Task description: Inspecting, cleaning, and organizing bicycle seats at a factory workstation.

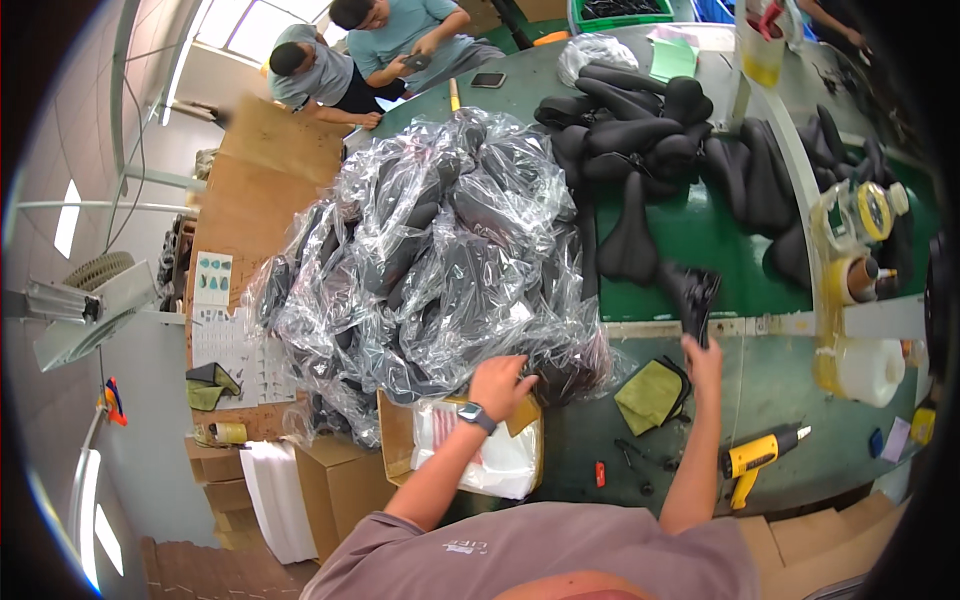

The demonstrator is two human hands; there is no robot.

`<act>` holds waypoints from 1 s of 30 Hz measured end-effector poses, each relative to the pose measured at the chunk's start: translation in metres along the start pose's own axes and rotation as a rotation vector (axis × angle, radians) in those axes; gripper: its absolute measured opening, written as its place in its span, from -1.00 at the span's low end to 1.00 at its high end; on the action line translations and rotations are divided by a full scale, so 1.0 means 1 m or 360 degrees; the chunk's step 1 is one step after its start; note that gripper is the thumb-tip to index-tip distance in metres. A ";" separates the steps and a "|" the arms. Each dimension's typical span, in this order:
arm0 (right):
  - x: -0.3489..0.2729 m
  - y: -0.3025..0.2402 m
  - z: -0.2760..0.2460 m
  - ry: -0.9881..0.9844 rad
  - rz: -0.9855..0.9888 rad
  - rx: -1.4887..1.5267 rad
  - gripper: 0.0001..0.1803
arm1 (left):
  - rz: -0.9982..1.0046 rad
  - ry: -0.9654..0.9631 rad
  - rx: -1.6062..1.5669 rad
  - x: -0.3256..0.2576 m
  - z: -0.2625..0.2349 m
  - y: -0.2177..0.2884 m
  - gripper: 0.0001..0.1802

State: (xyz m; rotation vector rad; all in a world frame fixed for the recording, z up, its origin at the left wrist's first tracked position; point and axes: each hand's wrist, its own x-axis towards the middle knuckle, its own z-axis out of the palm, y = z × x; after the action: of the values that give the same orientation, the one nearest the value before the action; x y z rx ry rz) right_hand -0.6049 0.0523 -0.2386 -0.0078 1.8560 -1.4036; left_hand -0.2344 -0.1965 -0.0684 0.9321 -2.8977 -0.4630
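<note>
My right hand [704, 362] grips a black bicycle saddle [690, 288] by its narrow end, above the front rim of the green work surface. My left hand [502, 386], with a dark watch on its wrist, is at the near edge of a large heap of saddles in clear plastic bags [440, 240]. Its fingers are apart, and I see nothing held in them. Below that hand stands an open cardboard box with white plastic bags [475, 440] inside. Bare black saddles [630, 235] lie on the green surface at the right, several piled together farther back.
A green cloth [650, 397], a yellow heat gun [762, 462] and a small red item [600, 474] lie on the near table. Bottles [870, 370] hang by a metal post at right. Two people [400, 50] are at the far left edge. Cartons [340, 490] stand at near left.
</note>
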 end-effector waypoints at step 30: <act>0.441 -0.370 0.440 -0.0337 -0.1680 -0.1683 -0.39 | -0.0569 -0.0259 -0.0225 -0.021 0.018 -0.075 -0.78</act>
State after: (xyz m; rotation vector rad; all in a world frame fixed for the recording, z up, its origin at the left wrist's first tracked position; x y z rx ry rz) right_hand -0.8114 -0.6420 -0.2237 -1.7712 2.2561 -0.7174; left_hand -0.1776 -0.2372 -0.1078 1.4567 -2.7884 -0.7890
